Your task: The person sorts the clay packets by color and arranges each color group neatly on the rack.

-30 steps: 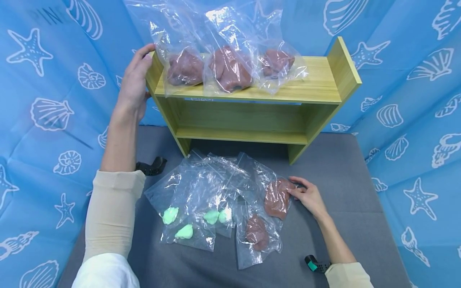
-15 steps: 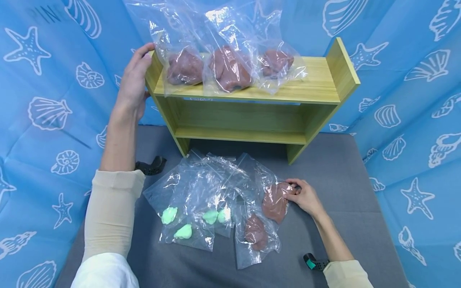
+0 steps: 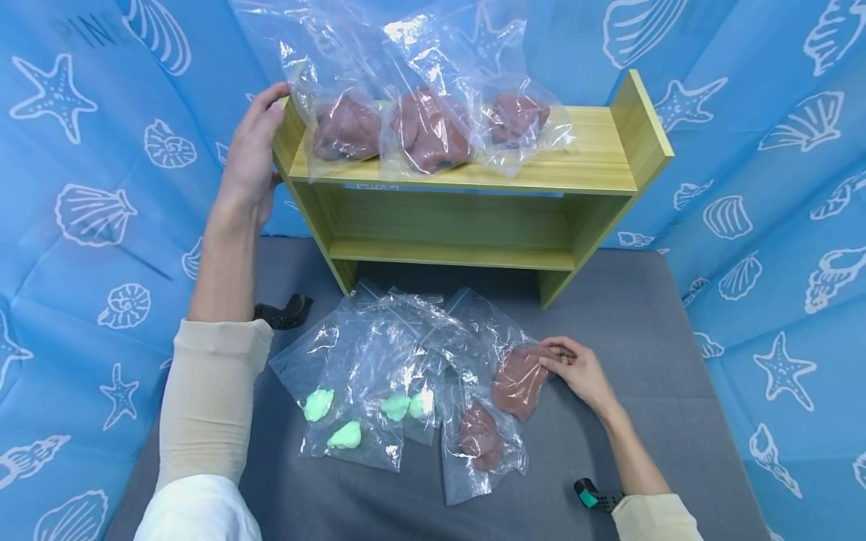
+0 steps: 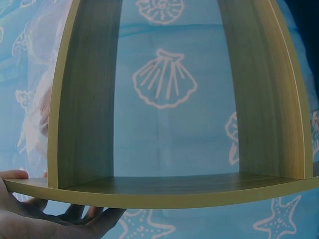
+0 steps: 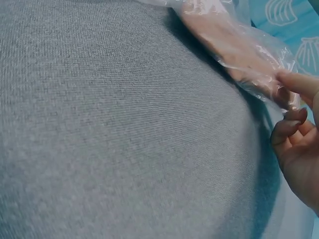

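Observation:
My left hand grips the left side panel of a small wooden shelf, thumb on one face and fingers on the other; the left wrist view shows the fingers along the panel. My right hand pinches the right edge of a clear zip bag holding a flat brown slab. In the right wrist view, thumb and fingers nip the bag's end, and the slab slants up from the grey cloth there. Beside it lies another bag with a smaller brown lump.
Three bags with brown lumps stand on the shelf's top board. Overlapping clear bags with pale green lumps lie on the grey cloth in front. A blue curtain with shell prints surrounds the table. Black straps sit at both wrists.
The right hand has taken a firmer pinch on the bag's edge. The brown slab has shifted slightly left and nearer, its right end tilting up. The left hand stays on the shelf.

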{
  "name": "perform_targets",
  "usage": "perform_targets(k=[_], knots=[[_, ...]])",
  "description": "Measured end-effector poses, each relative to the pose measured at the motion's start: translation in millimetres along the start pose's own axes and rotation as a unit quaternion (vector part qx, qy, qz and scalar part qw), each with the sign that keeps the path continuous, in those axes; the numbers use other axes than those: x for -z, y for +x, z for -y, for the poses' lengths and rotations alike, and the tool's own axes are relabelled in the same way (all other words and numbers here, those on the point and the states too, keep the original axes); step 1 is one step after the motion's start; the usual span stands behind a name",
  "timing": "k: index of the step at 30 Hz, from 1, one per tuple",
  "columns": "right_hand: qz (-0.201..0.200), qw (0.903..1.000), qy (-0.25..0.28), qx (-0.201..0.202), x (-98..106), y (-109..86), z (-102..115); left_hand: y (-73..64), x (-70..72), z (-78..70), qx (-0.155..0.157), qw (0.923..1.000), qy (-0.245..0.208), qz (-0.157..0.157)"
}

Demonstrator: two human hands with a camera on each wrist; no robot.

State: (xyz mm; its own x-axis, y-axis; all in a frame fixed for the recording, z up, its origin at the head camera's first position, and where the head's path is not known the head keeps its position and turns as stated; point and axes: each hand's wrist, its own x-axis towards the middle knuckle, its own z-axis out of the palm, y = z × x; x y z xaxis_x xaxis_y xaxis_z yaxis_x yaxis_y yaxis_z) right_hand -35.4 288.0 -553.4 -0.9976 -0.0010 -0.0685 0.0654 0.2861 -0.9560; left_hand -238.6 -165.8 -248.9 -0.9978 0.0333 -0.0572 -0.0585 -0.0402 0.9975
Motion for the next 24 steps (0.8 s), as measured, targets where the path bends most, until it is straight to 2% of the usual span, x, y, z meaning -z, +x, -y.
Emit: perform_targets(k=[11,17,24], knots=[[-0.005,0.9978,0.064,0.018,15.0,0.7,18.4,-0.6,-0.3,0.7,-0.003,1.0000,-0.003,0.002],[-0.003,0.9956,0.084,0.040,20.3,-0.7,48.1,-0.9,-1.1,0.2,-0.001,1.0000,-0.005,0.000],[0.004,0.9945,0.084,0.062,24.6,-2.5,79.4,-0.8,-0.6,-0.1,0.000,1.0000,-0.002,-0.002]])
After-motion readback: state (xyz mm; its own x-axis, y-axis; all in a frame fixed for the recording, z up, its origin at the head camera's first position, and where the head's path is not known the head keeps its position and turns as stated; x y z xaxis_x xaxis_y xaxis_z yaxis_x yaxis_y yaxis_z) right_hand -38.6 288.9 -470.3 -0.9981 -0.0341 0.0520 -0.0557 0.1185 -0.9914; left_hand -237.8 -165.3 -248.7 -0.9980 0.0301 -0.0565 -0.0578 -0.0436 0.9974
